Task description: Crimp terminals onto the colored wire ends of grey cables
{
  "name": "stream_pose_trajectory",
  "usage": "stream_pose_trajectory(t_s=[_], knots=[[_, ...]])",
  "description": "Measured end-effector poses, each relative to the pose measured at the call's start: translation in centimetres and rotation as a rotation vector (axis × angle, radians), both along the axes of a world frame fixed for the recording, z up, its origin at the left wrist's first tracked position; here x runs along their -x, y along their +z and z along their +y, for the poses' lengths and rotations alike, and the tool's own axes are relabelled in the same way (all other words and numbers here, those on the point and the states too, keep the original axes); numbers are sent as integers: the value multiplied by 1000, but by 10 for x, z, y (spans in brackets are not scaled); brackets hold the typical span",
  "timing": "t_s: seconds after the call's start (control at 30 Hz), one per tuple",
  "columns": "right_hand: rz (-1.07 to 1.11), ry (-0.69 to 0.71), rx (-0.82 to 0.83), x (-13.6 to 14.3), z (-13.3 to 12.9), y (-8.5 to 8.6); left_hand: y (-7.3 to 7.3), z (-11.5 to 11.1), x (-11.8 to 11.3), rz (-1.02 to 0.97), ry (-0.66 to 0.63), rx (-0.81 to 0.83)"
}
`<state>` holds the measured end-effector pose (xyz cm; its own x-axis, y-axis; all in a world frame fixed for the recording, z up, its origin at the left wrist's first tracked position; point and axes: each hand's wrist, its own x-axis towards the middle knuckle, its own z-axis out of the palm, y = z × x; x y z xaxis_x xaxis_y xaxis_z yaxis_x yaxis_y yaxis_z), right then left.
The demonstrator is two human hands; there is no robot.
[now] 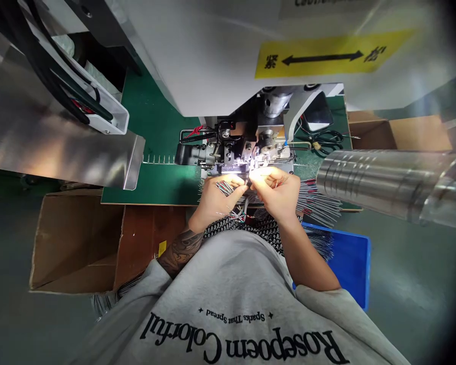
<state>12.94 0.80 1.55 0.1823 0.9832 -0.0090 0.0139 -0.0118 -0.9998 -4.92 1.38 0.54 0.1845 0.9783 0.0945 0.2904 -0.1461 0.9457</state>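
My left hand (pixel 218 197) is closed, with multicoloured wires (pixel 224 188) tucked between its fingers and palm. Its thumb and fingertip pinch close to the lit front of a crimping machine (pixel 243 147). Right beside it, my right hand (pixel 279 192) is also closed, fingertips pinched together on thin wires just below the machine's working point. Glare and the fingers hide the wire tips there. Below the hands hang bared wire ends (pixel 240 215) in red, green and white. A bundle of grey cables (pixel 319 203) lies to the right of my right hand.
A terminal strip (pixel 159 159) runs into the machine from the left over the green tabletop (pixel 137 126). Black-handled scissors (pixel 327 139) lie at right, near a metal tube (pixel 380 177). A cardboard box (pixel 79 238) stands left, a blue bin (pixel 353 263) right.
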Motion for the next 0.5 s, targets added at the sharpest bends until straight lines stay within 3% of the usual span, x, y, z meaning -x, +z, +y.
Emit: stream_pose_trajectory(t_s=[0.17,0.33,0.43,0.5], knots=[[-7,44,19,-5,0,-1,3,-2,-2,34,-18,-24],[11,28,3,1,-1,4,8,-3,-4,35,-94,-152],[-48,82,41,0,-2,8,8,-2,-4,108,-157,-204],[-77,145,82,-4,-2,10,6,-2,-4,110,-127,-235]])
